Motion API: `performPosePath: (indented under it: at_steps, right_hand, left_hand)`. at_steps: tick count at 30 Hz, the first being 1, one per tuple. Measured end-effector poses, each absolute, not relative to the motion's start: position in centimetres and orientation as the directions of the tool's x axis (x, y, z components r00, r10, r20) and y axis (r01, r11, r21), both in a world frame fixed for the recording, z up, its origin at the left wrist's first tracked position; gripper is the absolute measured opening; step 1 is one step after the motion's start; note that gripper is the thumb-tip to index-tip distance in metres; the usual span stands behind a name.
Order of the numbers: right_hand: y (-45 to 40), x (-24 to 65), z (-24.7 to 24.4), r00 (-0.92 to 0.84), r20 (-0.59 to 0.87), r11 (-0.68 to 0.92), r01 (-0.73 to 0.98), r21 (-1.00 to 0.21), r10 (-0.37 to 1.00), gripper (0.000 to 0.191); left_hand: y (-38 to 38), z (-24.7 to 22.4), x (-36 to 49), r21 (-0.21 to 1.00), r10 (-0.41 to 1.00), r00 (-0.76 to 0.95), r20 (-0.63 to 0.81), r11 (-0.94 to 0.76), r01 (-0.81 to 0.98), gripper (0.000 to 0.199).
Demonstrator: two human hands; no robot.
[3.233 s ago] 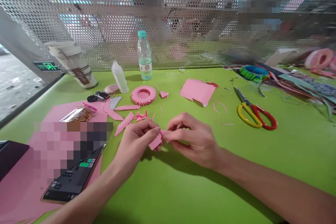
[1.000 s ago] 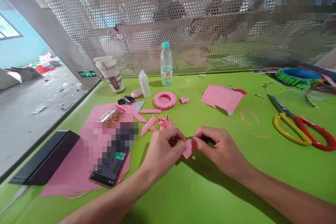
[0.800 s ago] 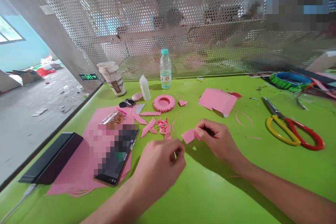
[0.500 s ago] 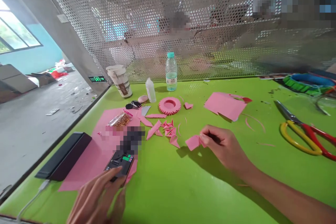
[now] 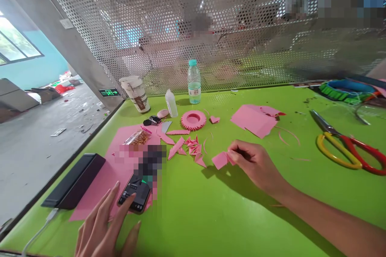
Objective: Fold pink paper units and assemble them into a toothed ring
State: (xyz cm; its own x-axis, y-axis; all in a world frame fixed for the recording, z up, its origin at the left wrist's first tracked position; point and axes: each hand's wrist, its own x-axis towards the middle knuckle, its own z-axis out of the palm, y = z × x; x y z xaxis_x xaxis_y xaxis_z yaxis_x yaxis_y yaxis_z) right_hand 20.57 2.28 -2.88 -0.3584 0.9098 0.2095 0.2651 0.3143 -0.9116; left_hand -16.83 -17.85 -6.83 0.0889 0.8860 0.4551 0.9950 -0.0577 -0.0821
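Observation:
My right hand (image 5: 250,161) pinches a small pink paper piece (image 5: 220,160) between thumb and fingers, just above the green table. Spread fingers of my left hand (image 5: 107,225) lie over a smartphone (image 5: 134,195), one fingertip touching its lit screen. The phone rests on a large pink paper sheet (image 5: 93,184); a blurred patch hides its upper end. Folded pink paper pieces (image 5: 194,148) lie in a loose pile between my hands. Behind them sits a round pink paper ring (image 5: 193,120) with a pleated edge, beside a small pink paper heart (image 5: 214,119).
Scissors (image 5: 337,136) with yellow and red handles lie at the right. More pink paper (image 5: 255,120) is behind my right hand. A bottle (image 5: 194,82), a white squeeze bottle (image 5: 171,104) and a paper cup (image 5: 135,94) stand near the mesh panel. A black box-shaped device (image 5: 74,180) with a cable lies left.
My left hand has drawn back slightly and its fingers have spread, showing more of the phone, whose screen looks different. The right hand still pinches the paper. The view has shifted a little.

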Motion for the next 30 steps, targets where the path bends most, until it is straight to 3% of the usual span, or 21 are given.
performPosePath:
  at_steps: [11,15,18,23,30]
  right_hand:
    - [2.2,20.6,-2.6,-0.371,0.180,0.294,0.279,-0.914,0.911,0.032]
    - [2.3,20.5,-2.7,-0.371,0.180,0.296,0.283,-0.912,0.911,0.032]
    - [2.4,20.5,-2.8,-0.362,0.183,0.299,0.298,-0.906,0.914,0.032]
    - [2.4,20.6,-2.9,-0.364,0.190,0.304,0.286,-0.909,0.912,0.031]
    - [2.3,20.6,-3.0,-0.357,0.198,0.310,0.290,-0.906,0.913,0.031]
  left_hand:
    - [-17.3,-6.8,-16.5,0.030,0.908,-0.029,0.418,0.018,0.999,0.069]
    - [-16.1,-6.2,-16.0,0.032,0.912,-0.036,0.410,0.025,0.999,0.064]
    - [-15.8,-5.7,-15.6,0.059,0.874,-0.033,0.484,0.005,0.998,0.056]
    - [-17.4,-5.8,-16.4,-0.032,0.780,0.076,0.621,-0.071,0.997,0.026]
    - [-17.8,-5.8,-16.9,-0.044,0.780,0.118,0.614,-0.115,0.992,0.031]
